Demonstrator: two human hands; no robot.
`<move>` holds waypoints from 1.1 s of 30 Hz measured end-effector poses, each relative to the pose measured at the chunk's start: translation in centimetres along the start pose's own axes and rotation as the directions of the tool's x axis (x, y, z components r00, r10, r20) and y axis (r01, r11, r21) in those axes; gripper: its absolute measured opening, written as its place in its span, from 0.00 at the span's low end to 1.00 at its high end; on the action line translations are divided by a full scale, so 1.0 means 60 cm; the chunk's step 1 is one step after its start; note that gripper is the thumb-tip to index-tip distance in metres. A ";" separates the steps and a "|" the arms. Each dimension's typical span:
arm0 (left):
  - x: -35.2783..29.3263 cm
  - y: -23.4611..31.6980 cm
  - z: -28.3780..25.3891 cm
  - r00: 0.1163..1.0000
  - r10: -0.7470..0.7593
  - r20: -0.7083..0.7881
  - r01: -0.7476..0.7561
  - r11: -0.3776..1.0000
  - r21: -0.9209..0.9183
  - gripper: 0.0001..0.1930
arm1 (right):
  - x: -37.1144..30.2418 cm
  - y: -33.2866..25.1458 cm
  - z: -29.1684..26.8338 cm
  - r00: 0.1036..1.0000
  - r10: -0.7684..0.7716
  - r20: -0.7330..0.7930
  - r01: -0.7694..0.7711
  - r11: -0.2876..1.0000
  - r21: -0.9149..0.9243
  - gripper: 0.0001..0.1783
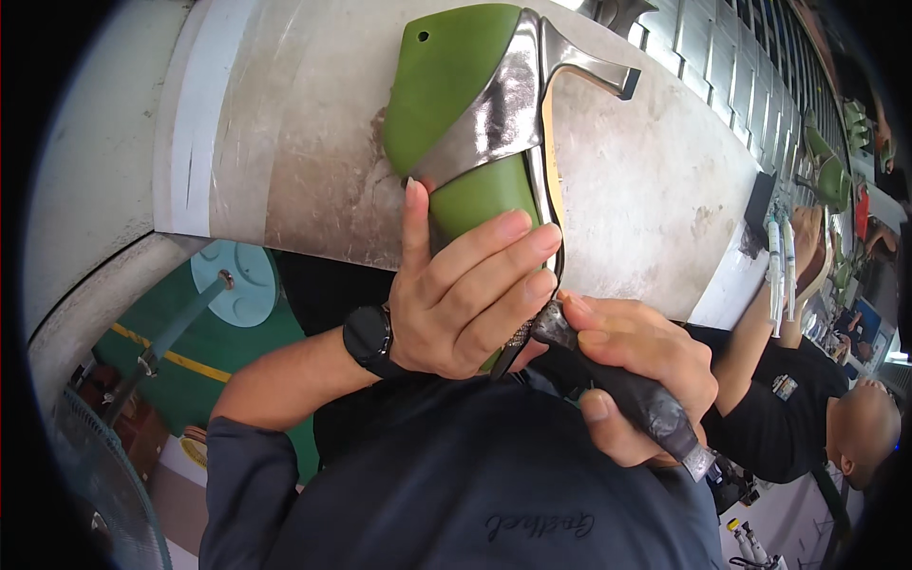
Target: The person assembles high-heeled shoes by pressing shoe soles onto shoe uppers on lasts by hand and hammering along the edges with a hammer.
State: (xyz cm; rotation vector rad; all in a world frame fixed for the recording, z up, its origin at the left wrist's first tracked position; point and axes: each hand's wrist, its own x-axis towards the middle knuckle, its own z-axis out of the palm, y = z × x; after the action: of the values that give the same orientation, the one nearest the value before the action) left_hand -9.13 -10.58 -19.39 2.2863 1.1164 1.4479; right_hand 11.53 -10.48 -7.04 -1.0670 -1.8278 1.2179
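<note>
A metallic silver high-heeled shoe (pixel 505 109) sits on a green shoe last (pixel 456 57). It lies over the worktable, its heel pointing to the far right and its toe end toward my body. My left hand (pixel 465 294) grips the shoe's front part, thumb on the silver edge and fingers across the upper. Close to the toe, my right hand (pixel 646 366) is wrapped round a hand tool (pixel 638 399) with a dark, wrapped handle. The tool's rounded metal head is at the toe end, and a worn flat metal tip sticks out behind my hand. My fingers partly hide the toe.
The pale, stained worktable (pixel 655 190) spans the front. At right, another person (pixel 793 408) in black works beside a conveyor of metal slats (pixel 731 57), near more green lasts (pixel 826 161). A fan (pixel 104 475) stands lower left, near a light-blue disc (pixel 237 285).
</note>
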 end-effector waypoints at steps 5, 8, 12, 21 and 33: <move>0.009 0.012 -0.004 0.999 -0.044 -0.005 0.044 0.999 -0.030 0.21 | -0.009 -0.012 0.011 0.999 0.017 -0.031 -0.020 0.997 -0.073 0.22; 0.011 0.009 -0.003 1.000 -0.007 0.000 0.007 1.000 0.012 0.20 | -0.009 -0.021 0.019 1.000 0.013 -0.022 -0.015 0.992 -0.127 0.22; 0.014 0.010 -0.005 1.000 -0.009 -0.012 0.009 1.000 0.030 0.22 | -0.011 -0.032 0.031 1.000 -0.022 -0.016 0.018 0.979 -0.205 0.21; 0.022 0.000 -0.018 0.996 0.067 0.051 -0.067 0.998 -0.003 0.42 | -0.095 -0.034 0.074 0.971 0.213 0.110 -0.210 0.977 -0.037 0.20; 0.006 -0.018 -0.016 0.995 -0.001 0.104 -0.016 0.987 0.161 0.25 | -0.051 -0.005 0.057 0.961 0.113 -0.253 -0.082 0.988 0.130 0.21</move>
State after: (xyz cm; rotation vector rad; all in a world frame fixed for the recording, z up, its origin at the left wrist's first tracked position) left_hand -10.42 -9.78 -19.25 2.4459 1.2365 1.2663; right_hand 9.83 -14.58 -8.17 -1.2006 -1.5006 1.1662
